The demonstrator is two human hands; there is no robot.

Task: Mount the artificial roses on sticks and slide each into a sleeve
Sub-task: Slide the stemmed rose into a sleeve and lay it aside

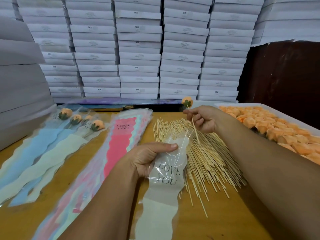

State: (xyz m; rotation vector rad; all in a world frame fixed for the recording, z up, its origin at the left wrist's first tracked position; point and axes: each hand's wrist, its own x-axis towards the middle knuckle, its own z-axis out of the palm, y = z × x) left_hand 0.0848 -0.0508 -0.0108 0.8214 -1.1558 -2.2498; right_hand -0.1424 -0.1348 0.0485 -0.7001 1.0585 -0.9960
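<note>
The mounted rose [187, 102] rides its stick [195, 129], pinched by the right hand [202, 119], tip at the sleeve [166, 172] mouth, which the left hand [147, 158] grips open above the counter [216, 219]. The tip could snag the thin film.

An orange rose [187, 101] with green leaves sits on top of a thin stick [195, 130]. The stick leans, and its low end points at the open top of a see-through sleeve [166, 172] that says "LOVE YOU". This sleeve lies partly over a big pile of bare sticks [199, 153]. Right of the pile, a white tray [239, 105] is full of orange roses [270, 125]. Left of the pile lies a stack of empty sleeves [119, 146], pink on top. Further left lie finished roses in sleeves [81, 122].
</note>
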